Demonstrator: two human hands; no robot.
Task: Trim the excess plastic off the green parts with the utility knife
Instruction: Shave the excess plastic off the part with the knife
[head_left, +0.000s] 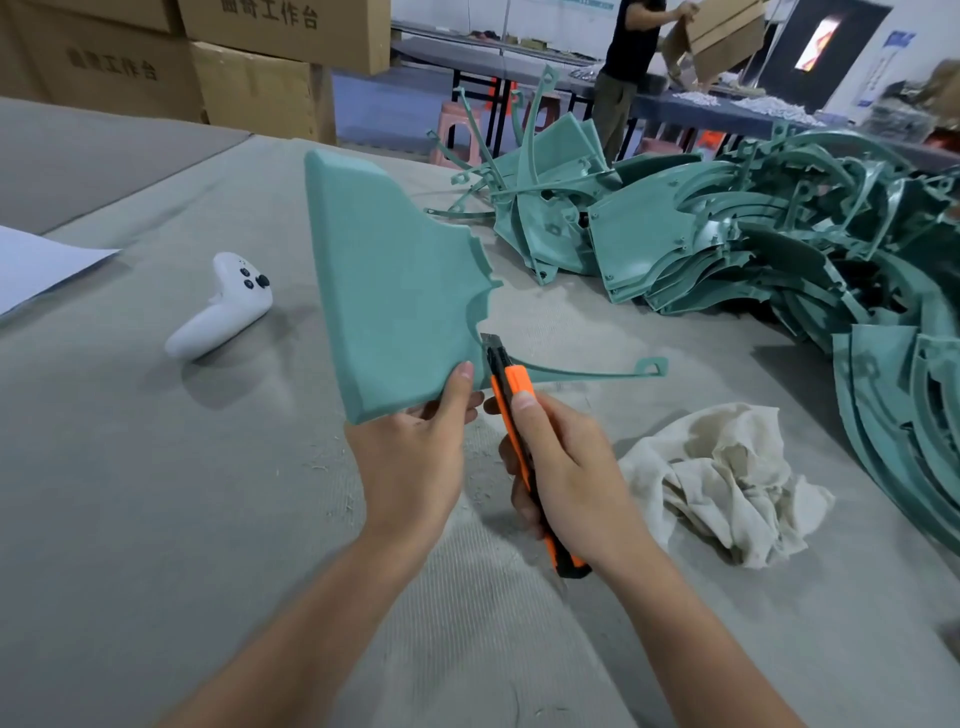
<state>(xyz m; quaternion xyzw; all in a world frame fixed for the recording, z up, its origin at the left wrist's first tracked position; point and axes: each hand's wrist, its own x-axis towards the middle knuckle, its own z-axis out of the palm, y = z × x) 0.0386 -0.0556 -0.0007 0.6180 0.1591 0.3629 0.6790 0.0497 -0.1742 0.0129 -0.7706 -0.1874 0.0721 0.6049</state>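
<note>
A flat green plastic part (387, 286) stands upright above the grey table, and my left hand (415, 452) pinches its lower right corner with the thumb on the front face. A thin curved strip with a loop end (652, 366) runs off to the right from that corner. My right hand (563, 467) grips an orange and black utility knife (511, 400). The knife's blade tip touches the part's curved edge just right of my left thumb.
A big heap of green parts (753, 244) covers the right side of the table. A crumpled beige cloth (727, 478) lies right of my hands. A white controller (223, 306) and a paper sheet (36, 265) lie left. Cardboard boxes (249, 78) stand behind; a person works at a far table.
</note>
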